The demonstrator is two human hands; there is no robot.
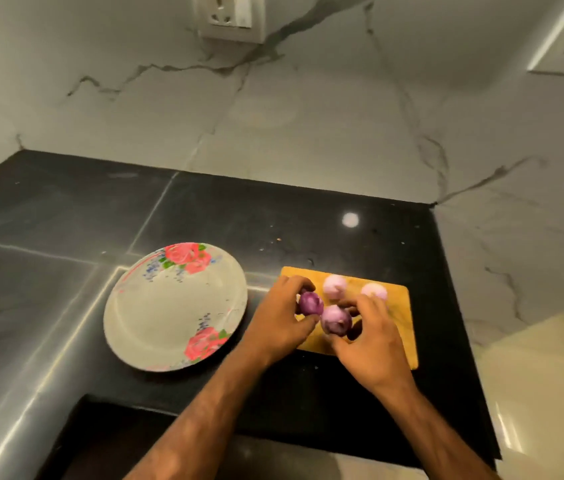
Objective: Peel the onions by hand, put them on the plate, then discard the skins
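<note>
Head view: the cutting board [399, 318] sits at the counter's [273, 216] right edge. The flowered plate [155, 306] is just beside the board's left edge, probably so peeled onions have a short trip.

The left hand [278, 318] curls thumb and fingers round a dark onion [310, 303] over the board's left edge. The right hand [374, 337] grips a second onion [336, 319] at the board's middle, and the two onions are touching. Both hands grasp at once, so this looks like picking up or steadying to start peeling, or moving them to the plate. I can't tell which.

Two pale onions [335, 285] lie near the board's far edge, apart from the hands, with one toward the far right corner. The plate holds no onions.

Hard to make out:
- Motion blur hides the fingertips and the onion surfaces, so I can't say if any onion is peeled. The pale pair may be.
- No loose skins are plainly visible, only specks on the counter.
- The right palm hides the board's near middle.
- No bin is in view.
- A wall socket [230, 15] is cut off at the top edge of the frame.
- There is a dark object at the bottom right corner of the frame, cropped and unidentifiable.
</note>
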